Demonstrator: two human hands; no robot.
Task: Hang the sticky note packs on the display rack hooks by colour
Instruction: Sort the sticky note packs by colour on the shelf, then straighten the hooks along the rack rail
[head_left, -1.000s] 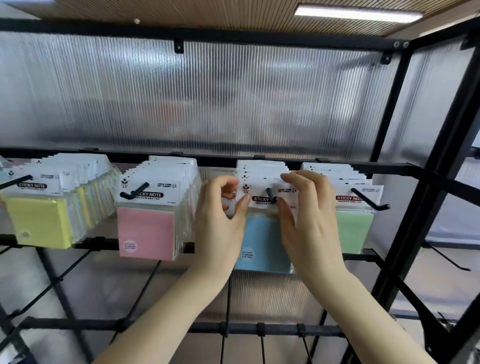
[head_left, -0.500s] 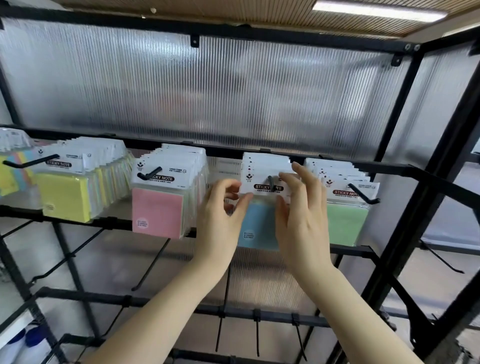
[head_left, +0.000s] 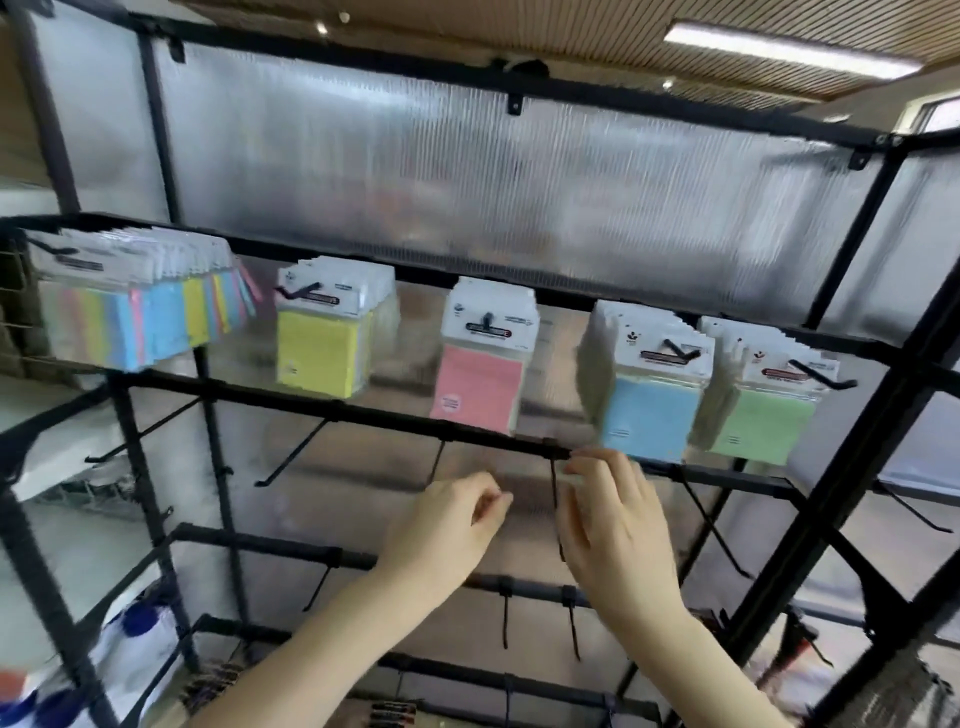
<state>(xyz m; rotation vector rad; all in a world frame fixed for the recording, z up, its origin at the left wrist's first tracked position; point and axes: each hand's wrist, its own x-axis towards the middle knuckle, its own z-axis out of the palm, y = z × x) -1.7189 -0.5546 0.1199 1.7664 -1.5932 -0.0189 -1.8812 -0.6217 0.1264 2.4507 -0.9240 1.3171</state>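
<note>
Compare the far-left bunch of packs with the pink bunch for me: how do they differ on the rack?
The far-left bunch mixes colours: blue, yellow, pink and green edges show. The pink bunch shows one colour at the front. The far-left bunch looks fuller and fans out to the side, while the pink bunch hangs squarer to the camera. Both hang from hooks on the same top rail, with white header cards, and neither is touched by the hands.

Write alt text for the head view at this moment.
Both hands, left hand and right hand, hover empty below the black display rack, where yellow, pink, blue and green sticky note packs hang on hooks beside mixed-colour packs.
</note>
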